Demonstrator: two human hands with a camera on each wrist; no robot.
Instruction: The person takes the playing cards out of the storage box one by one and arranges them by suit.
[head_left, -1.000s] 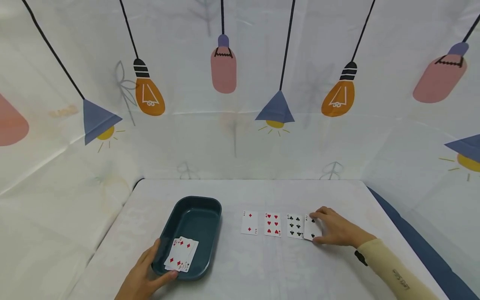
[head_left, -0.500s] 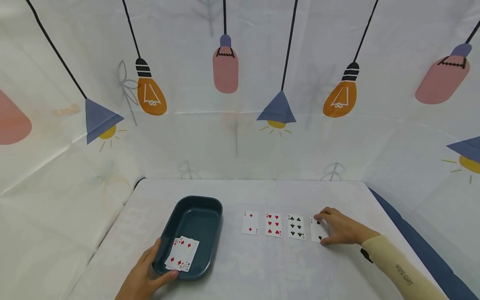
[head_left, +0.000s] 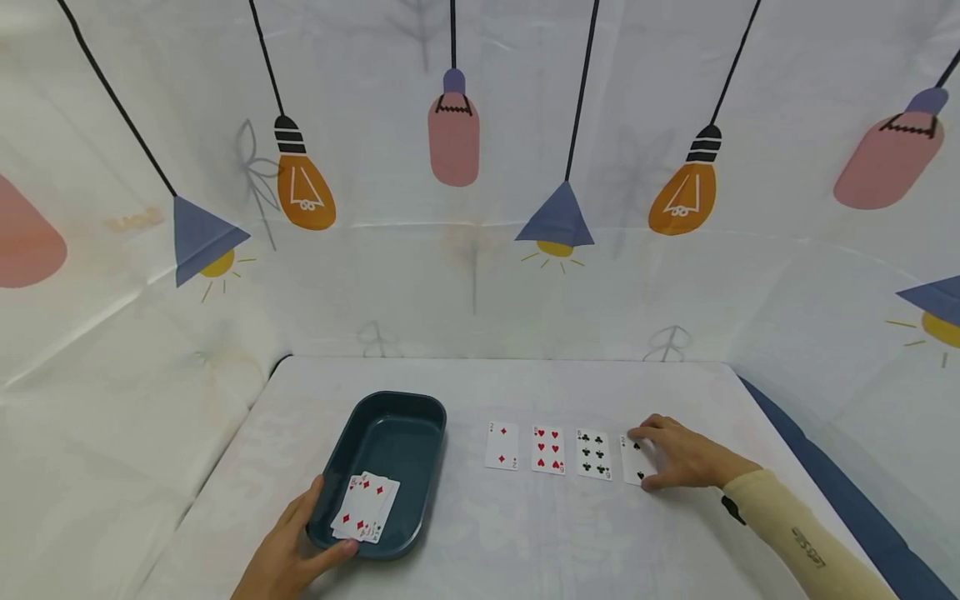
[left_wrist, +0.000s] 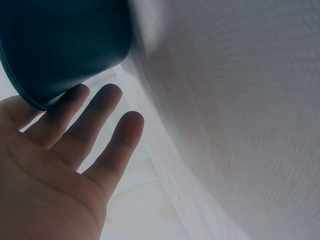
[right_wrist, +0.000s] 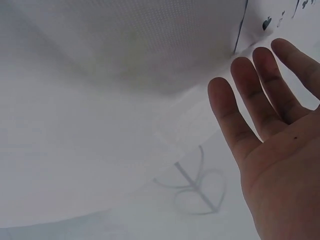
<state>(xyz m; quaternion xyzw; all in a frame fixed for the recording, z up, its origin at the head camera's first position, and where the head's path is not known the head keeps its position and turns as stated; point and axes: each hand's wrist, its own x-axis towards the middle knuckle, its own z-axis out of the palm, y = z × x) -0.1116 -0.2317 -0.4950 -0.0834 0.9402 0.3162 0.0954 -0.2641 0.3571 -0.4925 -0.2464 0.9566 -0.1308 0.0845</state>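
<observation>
A dark teal tray stands on the left of the table, with overlapping playing cards, the top one red diamonds, at its near end. My left hand rests on its near left corner, thumb at the near rim; the left wrist view shows fairly straight, spread fingers. To the right, the two of diamonds, six of hearts and six of clubs lie face up in a row. My right hand holds a black-suited card at the row's right end, thumb and fingertips at its edges, partly covering it.
A white cloth covers the table. Behind it hangs a pale sheet printed with lamps and bulbs. Blue fabric shows past the table's right edge.
My right hand has moved the black-suited card rightward, off the six of clubs it overlapped, leaving a gap. Over the last half second both hands stay nearly still. The head view shifts slightly.
</observation>
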